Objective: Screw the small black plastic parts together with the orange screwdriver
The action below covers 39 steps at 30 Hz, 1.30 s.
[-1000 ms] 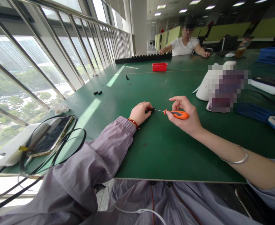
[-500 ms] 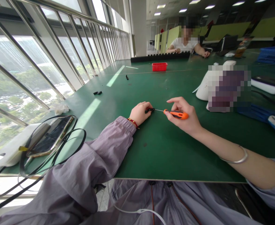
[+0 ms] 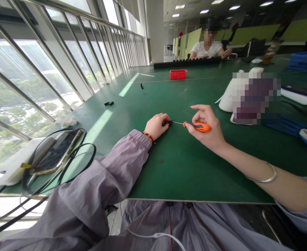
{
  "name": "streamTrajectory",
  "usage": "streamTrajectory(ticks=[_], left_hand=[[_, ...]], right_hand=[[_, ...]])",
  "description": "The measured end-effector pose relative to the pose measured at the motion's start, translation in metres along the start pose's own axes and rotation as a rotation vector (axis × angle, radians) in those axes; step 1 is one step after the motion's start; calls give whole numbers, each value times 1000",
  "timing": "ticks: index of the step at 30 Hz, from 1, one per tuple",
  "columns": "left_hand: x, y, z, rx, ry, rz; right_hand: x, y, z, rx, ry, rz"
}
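My left hand rests on the green table with its fingers closed on a small black part, most of which the fingers hide. An orange and black screwdriver lies nearly level in my right hand, gripped at the front of its handle with the index finger raised. The thin shaft points left, and its tip meets the right end of the black part. Whether the tip sits in a screw is too small to tell.
Small black pieces and another black piece lie farther back. A red bin stands beyond. At left are a phone and looped black cables. A person sits across behind a long black strip.
My right fingers have shifted on the screwdriver, the index finger lifting slightly. My left hand stays put. Across the table, the long black strip has slid right and the person's arms have moved.
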<state>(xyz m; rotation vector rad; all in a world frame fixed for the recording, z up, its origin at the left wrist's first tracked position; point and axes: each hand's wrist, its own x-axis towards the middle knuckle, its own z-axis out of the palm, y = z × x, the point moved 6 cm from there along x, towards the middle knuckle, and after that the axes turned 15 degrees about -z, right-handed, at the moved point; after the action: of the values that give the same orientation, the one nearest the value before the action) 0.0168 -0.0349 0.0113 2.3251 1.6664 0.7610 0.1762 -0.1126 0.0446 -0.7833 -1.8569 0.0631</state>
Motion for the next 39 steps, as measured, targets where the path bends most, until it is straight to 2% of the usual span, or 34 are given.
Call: streamTrajectory(ticks=[4, 12, 19, 23, 28, 35, 39], left_hand=[[0, 0, 0, -2, 6, 5], [0, 0, 0, 6, 3, 0], [0, 0, 1, -2, 8, 12], [0, 0, 0, -2, 9, 9], [0, 1, 0, 4, 8, 6], [0, 0, 1, -2, 11, 11], [0, 1, 0, 2, 12, 9]], right_hand=[[-2, 0, 5, -19, -101, 55], [1, -1, -3, -23, 46, -33], [-3, 3, 5, -14, -97, 48], [-2, 0, 5, -5, -76, 18], [0, -2, 0, 12, 13, -52], [-4, 2, 7, 16, -114, 62], [-3, -1, 6, 12, -80, 11]])
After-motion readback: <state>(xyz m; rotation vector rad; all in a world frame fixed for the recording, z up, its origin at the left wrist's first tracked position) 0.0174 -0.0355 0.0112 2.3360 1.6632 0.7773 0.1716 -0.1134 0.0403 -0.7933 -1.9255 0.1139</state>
